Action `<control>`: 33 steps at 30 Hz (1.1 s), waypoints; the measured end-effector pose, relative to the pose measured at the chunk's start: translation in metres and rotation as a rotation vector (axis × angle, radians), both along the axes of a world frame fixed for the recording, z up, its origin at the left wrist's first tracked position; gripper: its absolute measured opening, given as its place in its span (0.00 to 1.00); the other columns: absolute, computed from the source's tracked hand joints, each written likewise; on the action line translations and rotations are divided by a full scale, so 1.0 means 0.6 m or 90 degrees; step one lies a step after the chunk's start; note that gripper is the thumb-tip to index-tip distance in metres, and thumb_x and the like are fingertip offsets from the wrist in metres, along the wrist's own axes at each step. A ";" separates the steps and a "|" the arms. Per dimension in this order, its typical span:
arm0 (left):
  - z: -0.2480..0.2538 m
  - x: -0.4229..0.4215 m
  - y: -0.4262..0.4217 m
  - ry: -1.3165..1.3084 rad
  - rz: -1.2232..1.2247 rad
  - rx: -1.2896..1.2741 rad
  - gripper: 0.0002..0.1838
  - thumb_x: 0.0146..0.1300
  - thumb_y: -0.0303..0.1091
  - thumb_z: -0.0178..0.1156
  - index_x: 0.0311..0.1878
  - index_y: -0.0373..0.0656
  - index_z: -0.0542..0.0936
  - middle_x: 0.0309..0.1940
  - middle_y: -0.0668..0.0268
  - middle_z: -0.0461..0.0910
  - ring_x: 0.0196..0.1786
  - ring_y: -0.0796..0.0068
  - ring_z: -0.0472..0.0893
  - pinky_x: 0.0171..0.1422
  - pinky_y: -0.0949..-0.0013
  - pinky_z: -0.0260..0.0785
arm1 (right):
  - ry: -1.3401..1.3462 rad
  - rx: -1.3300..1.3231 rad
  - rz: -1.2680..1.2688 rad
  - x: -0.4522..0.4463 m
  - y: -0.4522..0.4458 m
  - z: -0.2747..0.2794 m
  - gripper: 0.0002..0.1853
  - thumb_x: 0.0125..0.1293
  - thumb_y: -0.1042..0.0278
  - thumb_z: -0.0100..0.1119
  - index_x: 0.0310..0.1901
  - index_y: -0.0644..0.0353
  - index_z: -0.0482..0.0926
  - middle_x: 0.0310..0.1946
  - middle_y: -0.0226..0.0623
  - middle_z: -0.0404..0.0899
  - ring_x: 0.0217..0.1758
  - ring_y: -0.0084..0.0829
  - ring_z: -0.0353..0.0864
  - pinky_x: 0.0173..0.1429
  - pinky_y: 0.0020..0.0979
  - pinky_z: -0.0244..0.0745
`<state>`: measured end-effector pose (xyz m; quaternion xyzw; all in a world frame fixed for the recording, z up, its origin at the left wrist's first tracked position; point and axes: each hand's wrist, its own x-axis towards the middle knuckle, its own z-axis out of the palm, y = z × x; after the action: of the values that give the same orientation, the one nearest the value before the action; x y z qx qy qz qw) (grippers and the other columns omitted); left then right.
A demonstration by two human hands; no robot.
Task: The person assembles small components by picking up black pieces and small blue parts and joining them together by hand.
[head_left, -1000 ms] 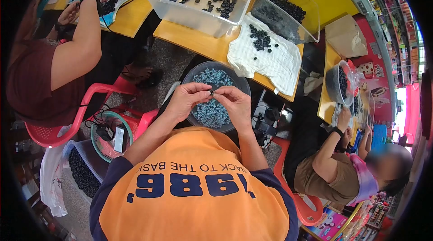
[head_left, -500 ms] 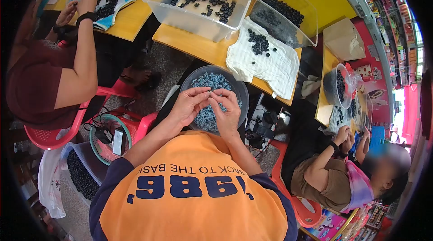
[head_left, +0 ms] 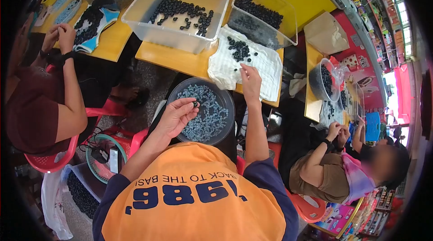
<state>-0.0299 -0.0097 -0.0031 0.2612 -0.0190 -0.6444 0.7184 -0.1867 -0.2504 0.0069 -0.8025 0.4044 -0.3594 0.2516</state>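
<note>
My left hand (head_left: 177, 117) pinches a small round black piece (head_left: 195, 104) between thumb and fingertips, over the left side of a dark round bowl (head_left: 231, 117). Many small light-blue pieces (head_left: 205, 123) lie inside that bowl, which rests at my lap. My right hand (head_left: 251, 82) reaches over the near edge of a white cloth (head_left: 270, 72), fingers extended and nothing visible in them. Just left of its fingertips a single black piece lies on the cloth. A loose cluster of black pieces (head_left: 239, 49) is spread farther back.
A clear plastic bin (head_left: 135, 13) and a second clear bin (head_left: 288, 40), both with black pieces, stand on the yellow table (head_left: 153, 51). One person (head_left: 45, 110) sits left, another (head_left: 320, 175) right. A bucket of black pieces (head_left: 92, 187) stands on the floor at left.
My hands were together over the bowl; now they are apart. My right hand has moved up and right to the cloth, while the left stays by the bowl. The view has shifted right.
</note>
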 end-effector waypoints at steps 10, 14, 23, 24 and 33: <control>0.009 0.019 -0.022 0.000 -0.013 0.000 0.10 0.65 0.23 0.58 0.49 0.36 0.79 0.41 0.59 0.83 0.43 0.73 0.83 0.48 0.73 0.79 | -0.121 0.162 0.036 0.020 0.027 0.011 0.11 0.61 0.75 0.61 0.45 0.64 0.83 0.39 0.34 0.81 0.34 0.25 0.78 0.43 0.24 0.72; 0.025 0.024 -0.041 0.005 -0.008 -0.017 0.11 0.65 0.24 0.58 0.50 0.36 0.79 0.42 0.59 0.82 0.43 0.73 0.83 0.48 0.74 0.78 | -0.273 0.328 0.204 0.030 0.116 0.056 0.14 0.63 0.80 0.56 0.50 0.64 0.81 0.40 0.29 0.79 0.40 0.18 0.74 0.45 0.20 0.69; 0.038 0.022 -0.027 -0.015 0.021 -0.004 0.11 0.64 0.24 0.59 0.49 0.37 0.79 0.38 0.63 0.83 0.39 0.76 0.83 0.45 0.75 0.78 | -0.306 0.492 0.232 0.049 0.213 0.080 0.09 0.56 0.84 0.64 0.40 0.65 0.83 0.41 0.31 0.80 0.39 0.16 0.77 0.40 0.16 0.72; 0.038 0.022 -0.025 -0.023 0.032 0.003 0.11 0.64 0.23 0.59 0.49 0.37 0.80 0.37 0.64 0.83 0.38 0.76 0.83 0.44 0.76 0.78 | -0.302 0.462 0.236 0.051 0.216 0.081 0.08 0.57 0.84 0.64 0.39 0.66 0.83 0.41 0.32 0.80 0.38 0.16 0.77 0.40 0.17 0.72; 0.046 0.019 -0.013 -0.054 0.031 0.016 0.09 0.62 0.24 0.61 0.46 0.38 0.82 0.36 0.65 0.83 0.36 0.78 0.83 0.44 0.76 0.78 | -0.219 0.393 0.235 0.051 0.227 0.088 0.08 0.55 0.82 0.66 0.38 0.65 0.83 0.39 0.33 0.79 0.37 0.18 0.75 0.40 0.18 0.71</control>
<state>-0.0188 -0.0175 0.0247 0.2980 -0.0349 -0.6153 0.7290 -0.1559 -0.1140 0.0598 -0.6763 0.2947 -0.2986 0.6055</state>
